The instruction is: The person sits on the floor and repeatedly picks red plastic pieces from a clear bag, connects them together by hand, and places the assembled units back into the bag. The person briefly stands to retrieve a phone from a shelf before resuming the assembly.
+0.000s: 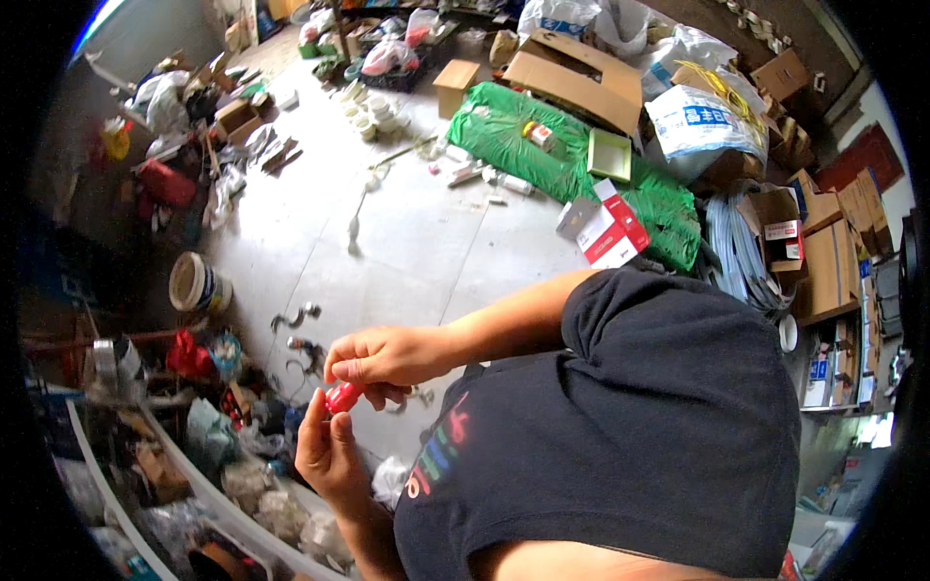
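Note:
A small, shiny red rounded object (342, 397) is between my two hands; its exact kind does not show. My right hand (389, 360), on the upper arm in the view, has its thumb and curled fingers closed on the object's upper side. From below, my left hand (331, 447) pinches it between thumb and forefinger. The fingers cover part of it. Just beyond the hands, a dark curved metal-looking piece (296, 316) lies on the floor. Beside it is another small dark fitting (304, 345).
A white bucket (200, 283) stands to the left. Below it is a rack (174, 441) crowded with bags and parts. A green-wrapped bundle (489, 121), an open cardboard box (576, 77) and a red-and-white carton (610, 232) lie beyond my right arm. Hose coils (738, 247) sit further right.

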Motion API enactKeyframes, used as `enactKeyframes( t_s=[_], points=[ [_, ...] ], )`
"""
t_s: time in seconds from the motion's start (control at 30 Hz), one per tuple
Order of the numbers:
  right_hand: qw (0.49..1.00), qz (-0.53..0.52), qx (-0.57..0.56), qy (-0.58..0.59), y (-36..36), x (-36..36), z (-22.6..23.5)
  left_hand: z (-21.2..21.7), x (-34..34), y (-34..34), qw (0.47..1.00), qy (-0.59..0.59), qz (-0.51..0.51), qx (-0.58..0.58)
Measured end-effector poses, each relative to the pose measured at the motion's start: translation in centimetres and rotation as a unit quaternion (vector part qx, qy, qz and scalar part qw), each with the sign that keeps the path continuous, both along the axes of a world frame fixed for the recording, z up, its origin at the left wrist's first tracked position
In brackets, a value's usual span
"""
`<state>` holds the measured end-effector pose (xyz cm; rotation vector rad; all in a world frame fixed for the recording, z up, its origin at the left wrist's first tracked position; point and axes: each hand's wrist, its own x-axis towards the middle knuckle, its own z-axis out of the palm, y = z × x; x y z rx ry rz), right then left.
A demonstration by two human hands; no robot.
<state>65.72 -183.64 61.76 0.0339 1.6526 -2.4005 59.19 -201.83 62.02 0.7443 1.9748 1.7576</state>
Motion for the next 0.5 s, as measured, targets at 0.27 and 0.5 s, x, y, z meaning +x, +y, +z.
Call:
enactKeyframes(
  t_s=[0.27,0.5],
  points=[
    [0.977,-0.16,-0.008,0.143,14.8,3.0,-0.4,1.3,0.2,17.4,0.993,0.038,-0.108,0.011],
    [0.967,-0.231,-0.11,0.021,23.3,3.6,-0.8,8.8,-8.4,27.0,0.932,0.335,-0.139,0.017]
  ],
)
